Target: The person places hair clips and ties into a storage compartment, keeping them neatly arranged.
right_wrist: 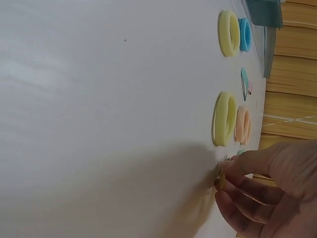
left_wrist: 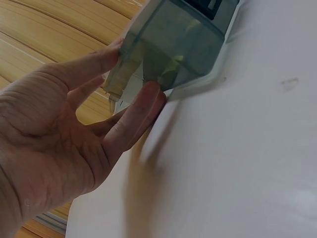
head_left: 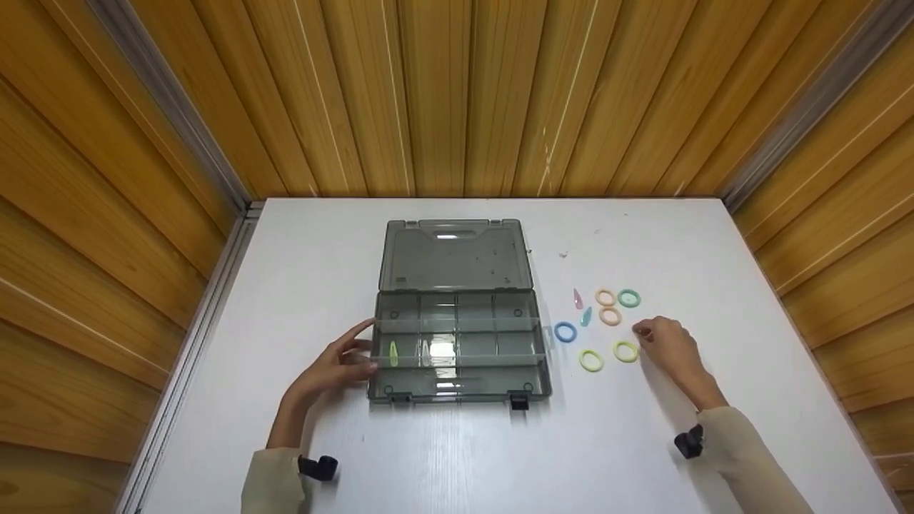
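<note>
A grey translucent divided box (head_left: 457,382) lies with its lid (head_left: 457,260) folded back. My left hand (head_left: 334,364) touches the box's left side with extended fingers; the left wrist view shows those fingertips against the box wall (left_wrist: 198,54). Inside, a yellow-green hair clip (head_left: 393,353) lies in a left compartment, a pale clip (head_left: 426,351) in the one beside it. To the right of the hair ties, my right hand (head_left: 670,348) pinches a small yellow hair clip (right_wrist: 222,179) between thumb and fingers, close above the table. Fingers hide most of it.
Right of the box lie a pink clip (head_left: 578,298), a teal clip (head_left: 586,316), a blue hair tie (head_left: 557,332), yellow ties (head_left: 582,364), peach ties (head_left: 601,319) and a green tie (head_left: 620,303). Wooden panels (head_left: 457,100) stand behind the white table (head_left: 428,457).
</note>
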The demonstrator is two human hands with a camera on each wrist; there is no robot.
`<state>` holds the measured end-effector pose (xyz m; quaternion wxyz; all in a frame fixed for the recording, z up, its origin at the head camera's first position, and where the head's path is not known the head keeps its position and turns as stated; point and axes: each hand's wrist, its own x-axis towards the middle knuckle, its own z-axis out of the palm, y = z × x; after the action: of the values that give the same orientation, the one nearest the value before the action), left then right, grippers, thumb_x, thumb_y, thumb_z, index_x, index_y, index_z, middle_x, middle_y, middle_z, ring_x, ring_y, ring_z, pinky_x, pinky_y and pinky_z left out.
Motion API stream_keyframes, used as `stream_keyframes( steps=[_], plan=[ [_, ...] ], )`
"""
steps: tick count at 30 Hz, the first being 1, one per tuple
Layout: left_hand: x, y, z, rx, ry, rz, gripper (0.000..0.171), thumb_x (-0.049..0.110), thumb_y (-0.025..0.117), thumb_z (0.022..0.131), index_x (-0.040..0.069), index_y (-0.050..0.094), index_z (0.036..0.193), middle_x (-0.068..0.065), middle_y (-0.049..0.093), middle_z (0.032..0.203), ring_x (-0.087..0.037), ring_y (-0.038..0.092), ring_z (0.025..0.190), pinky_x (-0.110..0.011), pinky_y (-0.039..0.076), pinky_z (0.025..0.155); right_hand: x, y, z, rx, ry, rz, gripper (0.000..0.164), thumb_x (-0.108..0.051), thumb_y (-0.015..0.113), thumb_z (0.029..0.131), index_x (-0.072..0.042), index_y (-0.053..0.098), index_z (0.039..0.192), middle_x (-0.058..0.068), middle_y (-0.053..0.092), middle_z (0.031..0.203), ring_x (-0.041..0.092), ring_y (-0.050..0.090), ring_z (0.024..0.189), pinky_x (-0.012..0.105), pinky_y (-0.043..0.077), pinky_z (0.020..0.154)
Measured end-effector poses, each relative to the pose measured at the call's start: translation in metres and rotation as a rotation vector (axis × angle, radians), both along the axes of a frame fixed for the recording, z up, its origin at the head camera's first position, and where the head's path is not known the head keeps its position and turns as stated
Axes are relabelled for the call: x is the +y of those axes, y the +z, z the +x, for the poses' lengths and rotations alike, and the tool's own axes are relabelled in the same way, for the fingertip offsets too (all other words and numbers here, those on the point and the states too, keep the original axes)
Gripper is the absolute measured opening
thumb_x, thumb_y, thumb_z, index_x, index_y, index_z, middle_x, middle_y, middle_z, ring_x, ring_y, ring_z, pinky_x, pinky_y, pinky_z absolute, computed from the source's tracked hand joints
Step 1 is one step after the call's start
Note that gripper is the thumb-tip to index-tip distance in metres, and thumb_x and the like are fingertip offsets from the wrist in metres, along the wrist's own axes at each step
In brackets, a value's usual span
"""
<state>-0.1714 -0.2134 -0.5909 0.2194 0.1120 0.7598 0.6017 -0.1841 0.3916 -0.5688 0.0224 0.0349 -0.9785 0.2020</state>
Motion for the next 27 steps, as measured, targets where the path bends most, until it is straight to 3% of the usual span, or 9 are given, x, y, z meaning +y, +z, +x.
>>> stream_keyframes(
  steps=[9, 14, 16, 22, 25, 27],
  plan=[
    [0.002, 0.003, -0.004, -0.01, 0.003, 0.036, 0.086, 0.016, 0.074, 0.094, 0.021, 0.024, 0.164, -0.032, 0.043, 0.149, -0.036, 0.062, 0.121, -0.041, 0.058, 0.095, 0.003, 0.0, -0.003, 0.075, -0.02, 0.002, 0.027, 0.013, 0.066, 0.086, 0.003, 0.074, 0.11, 0.025, 0.073, 0.095, 0.04, 0.069, 0.086, 0.049, 0.056, 0.064],
    [0.001, 0.002, -0.003, -0.018, -0.002, 0.043, 0.085, 0.014, 0.073, 0.095, 0.021, 0.024, 0.164, -0.032, 0.043, 0.149, -0.031, 0.063, 0.117, -0.038, 0.058, 0.094, -0.001, 0.005, -0.007, 0.132, -0.018, -0.143, 0.03, 0.013, 0.067, 0.087, 0.003, 0.074, 0.114, 0.025, 0.074, 0.098, 0.042, 0.073, 0.088, 0.049, 0.06, 0.071],
    [0.0, 0.002, -0.002, -0.017, 0.005, 0.042, 0.085, 0.012, 0.073, 0.094, 0.021, 0.024, 0.164, -0.033, 0.043, 0.148, -0.031, 0.064, 0.116, -0.036, 0.058, 0.094, -0.006, 0.009, -0.009, 0.135, 0.004, -0.227, 0.032, 0.014, 0.066, 0.087, 0.005, 0.072, 0.117, 0.026, 0.074, 0.099, 0.044, 0.073, 0.089, 0.043, 0.062, 0.074],
    [-0.001, 0.003, -0.001, -0.016, 0.004, 0.049, 0.085, 0.015, 0.074, 0.094, 0.021, 0.025, 0.164, -0.034, 0.042, 0.149, -0.038, 0.062, 0.122, -0.038, 0.058, 0.095, -0.027, 0.02, -0.017, 0.038, 0.028, -0.411, 0.031, 0.011, 0.065, 0.091, 0.007, 0.069, 0.122, 0.029, 0.071, 0.106, 0.047, 0.072, 0.095, 0.01, 0.054, 0.068],
    [0.0, 0.002, -0.001, -0.019, -0.003, 0.05, 0.086, 0.016, 0.074, 0.094, 0.02, 0.024, 0.164, -0.034, 0.041, 0.149, -0.041, 0.062, 0.123, -0.041, 0.058, 0.096, -0.036, 0.024, -0.018, -0.013, 0.045, -0.465, 0.026, 0.006, 0.067, 0.093, 0.006, 0.071, 0.119, 0.029, 0.071, 0.109, 0.043, 0.073, 0.096, 0.009, 0.053, 0.07],
    [0.002, 0.002, -0.002, -0.029, -0.001, 0.049, 0.086, 0.015, 0.074, 0.094, 0.02, 0.024, 0.164, -0.034, 0.041, 0.148, -0.041, 0.062, 0.123, -0.042, 0.058, 0.097, -0.041, 0.026, -0.018, -0.047, 0.062, -0.482, 0.023, 0.001, 0.07, 0.093, 0.005, 0.073, 0.116, 0.027, 0.073, 0.111, 0.026, 0.075, 0.094, 0.009, 0.053, 0.074]
  ],
)
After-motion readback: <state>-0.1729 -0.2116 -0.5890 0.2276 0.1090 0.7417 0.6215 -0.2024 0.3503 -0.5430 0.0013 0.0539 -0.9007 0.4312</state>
